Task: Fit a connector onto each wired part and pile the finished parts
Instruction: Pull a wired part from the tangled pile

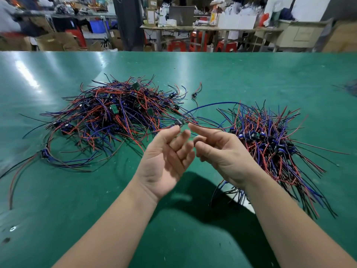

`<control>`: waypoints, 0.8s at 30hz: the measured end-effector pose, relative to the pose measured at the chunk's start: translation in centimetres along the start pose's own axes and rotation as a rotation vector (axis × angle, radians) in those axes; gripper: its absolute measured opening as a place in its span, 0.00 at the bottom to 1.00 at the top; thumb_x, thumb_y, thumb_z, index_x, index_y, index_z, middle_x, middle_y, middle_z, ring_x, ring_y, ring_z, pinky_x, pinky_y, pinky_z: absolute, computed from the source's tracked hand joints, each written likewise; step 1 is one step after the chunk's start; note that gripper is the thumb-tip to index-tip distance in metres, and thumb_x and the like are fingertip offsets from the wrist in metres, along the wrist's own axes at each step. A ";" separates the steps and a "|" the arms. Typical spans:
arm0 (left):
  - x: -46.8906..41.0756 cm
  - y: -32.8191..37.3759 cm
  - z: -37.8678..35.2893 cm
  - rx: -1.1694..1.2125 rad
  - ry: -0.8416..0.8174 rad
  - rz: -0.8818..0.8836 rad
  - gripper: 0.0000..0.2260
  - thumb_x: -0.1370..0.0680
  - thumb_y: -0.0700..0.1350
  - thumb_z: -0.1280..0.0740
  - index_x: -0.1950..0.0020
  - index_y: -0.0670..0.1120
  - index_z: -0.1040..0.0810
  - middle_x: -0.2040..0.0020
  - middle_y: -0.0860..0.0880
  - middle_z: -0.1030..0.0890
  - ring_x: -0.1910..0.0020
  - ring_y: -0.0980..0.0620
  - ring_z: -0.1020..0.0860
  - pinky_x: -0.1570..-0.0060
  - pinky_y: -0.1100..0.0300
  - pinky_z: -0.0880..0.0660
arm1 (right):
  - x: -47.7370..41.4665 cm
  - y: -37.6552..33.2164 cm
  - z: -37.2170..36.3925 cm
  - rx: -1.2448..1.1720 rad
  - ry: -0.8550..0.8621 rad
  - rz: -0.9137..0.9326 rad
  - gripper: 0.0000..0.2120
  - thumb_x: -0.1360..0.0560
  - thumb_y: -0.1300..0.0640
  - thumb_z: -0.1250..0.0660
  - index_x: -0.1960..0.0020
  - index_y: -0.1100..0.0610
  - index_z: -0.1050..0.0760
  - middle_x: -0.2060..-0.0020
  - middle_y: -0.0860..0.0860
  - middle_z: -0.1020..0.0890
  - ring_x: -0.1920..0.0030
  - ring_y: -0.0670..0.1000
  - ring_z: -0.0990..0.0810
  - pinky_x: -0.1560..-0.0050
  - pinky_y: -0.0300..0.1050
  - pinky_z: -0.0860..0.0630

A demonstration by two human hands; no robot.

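Both of my hands are raised over the green table (77,209), palms up, at the centre of the head view. My left hand (166,159) pinches a small dark wired part (179,122) at its fingertips. Blue and red wires trail from that part toward the right. My right hand (218,151) holds a thin red wire (210,128) with its index finger stretched toward the part. A big heap of wired parts (116,113) lies to the left. A second heap (270,140) lies to the right, partly behind my right forearm.
One loose wired part (45,153) with long leads lies at the left. A single small part (194,95) sits beyond the heaps. A white sheet (243,202) shows under the right heap. Past the table's far edge stand cluttered benches, boxes and red stools.
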State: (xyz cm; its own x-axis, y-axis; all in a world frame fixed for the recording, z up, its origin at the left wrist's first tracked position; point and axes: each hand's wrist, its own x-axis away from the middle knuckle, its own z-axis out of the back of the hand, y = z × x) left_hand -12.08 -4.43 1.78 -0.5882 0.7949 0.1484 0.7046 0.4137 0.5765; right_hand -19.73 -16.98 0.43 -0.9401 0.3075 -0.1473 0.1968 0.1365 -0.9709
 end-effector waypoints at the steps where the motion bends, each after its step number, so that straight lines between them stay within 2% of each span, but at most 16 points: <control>1: 0.1 -0.3 -0.1 -0.090 0.000 0.010 0.07 0.37 0.47 0.28 0.62 0.50 0.22 0.68 0.53 0.18 0.72 0.58 0.22 0.66 0.65 0.25 | 0.0 0.0 -0.2 -0.050 0.010 0.001 0.18 0.36 0.57 0.29 0.47 0.51 0.18 0.61 0.51 0.23 0.65 0.45 0.28 0.63 0.36 0.31; 3: 0.2 -1.1 -0.1 -0.268 -0.025 0.011 0.07 0.36 0.44 0.26 0.64 0.51 0.23 0.70 0.54 0.22 0.74 0.59 0.27 0.68 0.66 0.30 | -0.2 -0.2 -0.4 -0.155 0.031 -0.002 0.16 0.37 0.56 0.28 0.49 0.51 0.16 0.61 0.51 0.23 0.62 0.47 0.29 0.60 0.39 0.33; 5: 0.2 -1.8 -0.2 -0.375 -0.061 0.006 0.05 0.33 0.43 0.29 0.65 0.51 0.24 0.70 0.54 0.23 0.74 0.58 0.30 0.69 0.65 0.32 | -0.3 -0.5 -0.3 -0.236 0.066 -0.006 0.16 0.39 0.55 0.28 0.51 0.51 0.15 0.65 0.49 0.22 0.61 0.49 0.29 0.60 0.38 0.33; 8: 0.0 -2.3 -0.1 -0.473 -0.077 -0.042 0.08 0.32 0.44 0.30 0.71 0.51 0.23 0.71 0.54 0.25 0.73 0.57 0.32 0.68 0.64 0.33 | -0.2 -1.1 0.2 -0.317 0.110 -0.002 0.14 0.42 0.56 0.27 0.56 0.54 0.15 0.68 0.48 0.21 0.69 0.45 0.27 0.68 0.33 0.31; 11: -0.2 -2.5 0.3 -0.626 -0.075 -0.176 0.07 0.33 0.44 0.28 0.70 0.52 0.23 0.72 0.53 0.25 0.73 0.56 0.30 0.67 0.64 0.31 | 0.0 -1.5 0.5 -0.300 0.157 0.003 0.08 0.43 0.55 0.27 0.64 0.54 0.16 0.72 0.48 0.22 0.74 0.42 0.26 0.72 0.32 0.29; 13: -0.2 -2.6 0.6 -0.816 -0.101 -0.391 0.07 0.32 0.42 0.27 0.64 0.54 0.21 0.68 0.54 0.22 0.70 0.57 0.28 0.66 0.66 0.29 | -0.1 -1.6 0.7 -0.295 0.199 -0.004 0.04 0.41 0.55 0.28 0.67 0.54 0.17 0.72 0.47 0.20 0.73 0.42 0.25 0.71 0.31 0.27; 15: -0.2 -2.5 1.2 -1.144 -0.134 -0.743 0.09 0.29 0.39 0.28 0.56 0.54 0.20 0.60 0.56 0.19 0.65 0.58 0.25 0.63 0.67 0.28 | -0.2 -1.8 1.1 -0.308 0.216 -0.002 0.05 0.35 0.56 0.32 0.67 0.54 0.18 0.70 0.48 0.19 0.72 0.42 0.23 0.71 0.31 0.26; 17: -0.5 -2.2 1.7 -1.409 -0.201 -1.059 0.09 0.26 0.34 0.31 0.49 0.45 0.20 0.56 0.52 0.20 0.59 0.57 0.23 0.57 0.65 0.27 | -0.2 -2.0 1.7 -0.326 0.218 -0.008 0.09 0.32 0.55 0.35 0.66 0.55 0.18 0.68 0.50 0.18 0.70 0.44 0.21 0.71 0.32 0.26; 19: -0.7 -2.3 2.0 -1.516 -0.187 -1.186 0.08 0.25 0.32 0.33 0.49 0.41 0.20 0.55 0.49 0.21 0.56 0.54 0.24 0.54 0.64 0.27 | 0.1 -2.4 2.5 -0.313 0.199 -0.022 0.11 0.30 0.54 0.37 0.66 0.55 0.18 0.69 0.51 0.19 0.70 0.45 0.21 0.70 0.33 0.25; 21: -0.6 -2.6 1.9 -1.446 -0.080 -1.091 0.07 0.25 0.36 0.33 0.50 0.44 0.20 0.57 0.51 0.20 0.57 0.56 0.22 0.56 0.67 0.26 | 0.3 -2.7 3.0 -0.246 0.156 -0.031 0.11 0.29 0.54 0.37 0.65 0.54 0.17 0.70 0.50 0.20 0.71 0.45 0.22 0.69 0.32 0.27; 23: -0.3 -2.7 1.4 -1.173 0.011 -0.740 0.02 0.25 0.46 0.31 0.54 0.49 0.20 0.61 0.52 0.18 0.63 0.54 0.19 0.62 0.63 0.22 | 0.4 -2.7 3.2 -0.152 0.120 -0.032 0.10 0.29 0.55 0.36 0.63 0.55 0.18 0.70 0.51 0.20 0.71 0.45 0.23 0.73 0.31 0.30; 24: -0.2 -2.7 1.1 -1.023 0.018 -0.543 0.07 0.27 0.52 0.29 0.58 0.49 0.19 0.64 0.49 0.17 0.66 0.52 0.18 0.65 0.61 0.21 | 0.4 -2.6 3.1 -0.108 0.110 -0.036 0.09 0.29 0.56 0.36 0.62 0.56 0.18 0.70 0.51 0.20 0.72 0.46 0.22 0.76 0.31 0.31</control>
State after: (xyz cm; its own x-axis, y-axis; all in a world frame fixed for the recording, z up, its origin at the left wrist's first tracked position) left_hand -13.48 -5.23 -0.67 -0.7266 0.6125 -0.3112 -0.2879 0.1398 0.9474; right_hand -21.49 -20.07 2.30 -0.9120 0.4013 -0.0849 0.1974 0.2479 -0.9485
